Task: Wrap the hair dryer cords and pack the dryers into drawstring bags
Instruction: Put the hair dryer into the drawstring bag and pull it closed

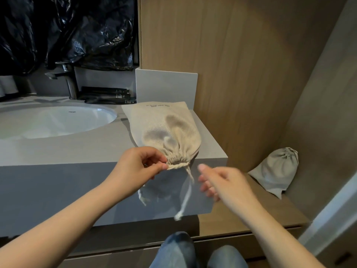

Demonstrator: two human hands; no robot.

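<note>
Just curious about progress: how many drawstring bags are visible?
2. One bag lies on the counter, mouth pinched by the left hand; the other bag leans in the corner on the lower shelf. Others may be hidden.

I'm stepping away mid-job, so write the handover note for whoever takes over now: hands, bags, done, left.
Left hand: pinches the gathered mouth of the cream bag.
Right hand: blurred, beside the hanging drawstrings, appears to hold nothing.
Cream bag: on the counter near its right front corner, bulging, mouth cinched, drawstrings dangling over the edge.
Second bag: cinched shut on the lower wooden shelf to the right.
Done: both bags look filled and drawn closed; no dryer is visible.
Left: probably tie or tidy the drawstrings, then set this bag aside.
</note>
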